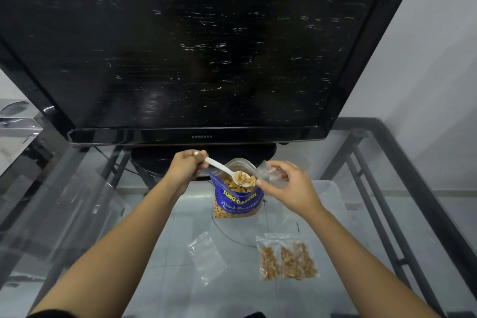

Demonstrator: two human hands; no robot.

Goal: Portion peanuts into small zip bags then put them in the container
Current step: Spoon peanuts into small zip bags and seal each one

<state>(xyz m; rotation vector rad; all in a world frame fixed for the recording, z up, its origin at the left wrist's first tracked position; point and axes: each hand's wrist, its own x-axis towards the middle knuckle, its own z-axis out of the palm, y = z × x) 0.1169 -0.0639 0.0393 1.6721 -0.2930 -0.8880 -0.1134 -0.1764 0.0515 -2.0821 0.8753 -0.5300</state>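
A blue peanut pouch (238, 202) stands open on the glass table, just in front of the TV base. My left hand (187, 166) grips the handle of a white plastic spoon (224, 169), whose bowl carries peanuts over the pouch mouth. My right hand (290, 187) holds a small clear zip bag (271, 171) right beside the spoon's bowl. Nearer me lie filled zip bags of peanuts (287, 258) at the right and an empty zip bag (207, 257) at the left. A clear plastic container (327, 188) shows faintly behind my right hand.
A large black TV (180, 46) on an oval base fills the back of the glass table (144, 279). A thin black cable (232, 237) curves across the glass between the pouch and the filled bags. Black metal frame bars (402, 188) run along the right.
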